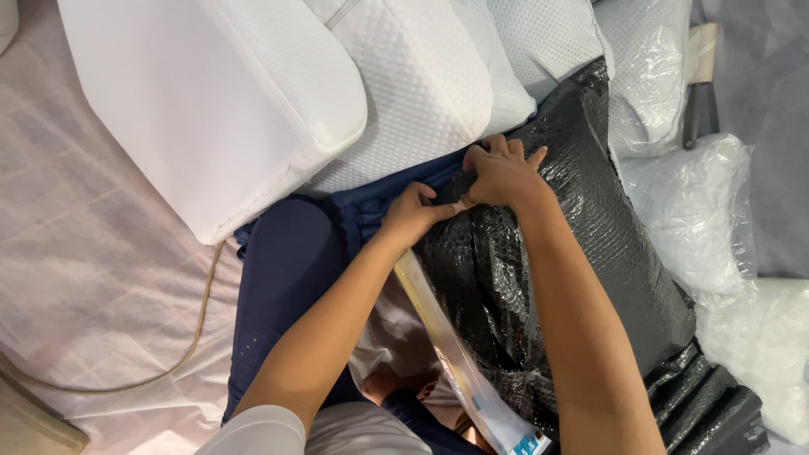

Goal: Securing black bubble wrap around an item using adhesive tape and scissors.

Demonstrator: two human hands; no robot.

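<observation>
A black textured pillow (590, 236) in a clear plastic bag lies across my lap, its long axis running from upper middle to lower right. My left hand (413, 215) pinches the bag's edge at the pillow's near-left corner. Beside it, touching, my right hand (501, 173) grips the same plastic edge with curled fingers. A clear plastic strip with a printed label (459, 354) runs along the pillow's left side toward me. Dark blue cloth (371, 202) lies under both hands.
Several white foam pillows are stacked ahead: a smooth one (211, 101) at left, dotted-cover ones (413, 76) in the middle. Bagged white pillows (699, 202) lie at right. A tan cord (198, 337) curves over the pale sheet at left. My dark blue trouser leg (286, 278) is below.
</observation>
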